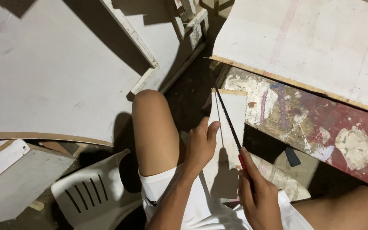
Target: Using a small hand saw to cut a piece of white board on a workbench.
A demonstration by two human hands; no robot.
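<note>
Fingers of the right hand (pixel 258 198) are wrapped tight round the red handle of a handsaw (pixel 231 127), its blade crossing a white board piece (pixel 231 110). Left hand (pixel 201 145) lies flat, fingers spread, pressing that board beside the blade, near the paint-stained counter (pixel 320 123).

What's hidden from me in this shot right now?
Head view only:
- Saw handle: wrapped by the right hand.
- Board lower end: behind both arms and the shirt.
- Cut depth: too thin to read.
- Left hand palm: turned away, contact under it unseen.
- Chair: cut by bottom edge.
</note>
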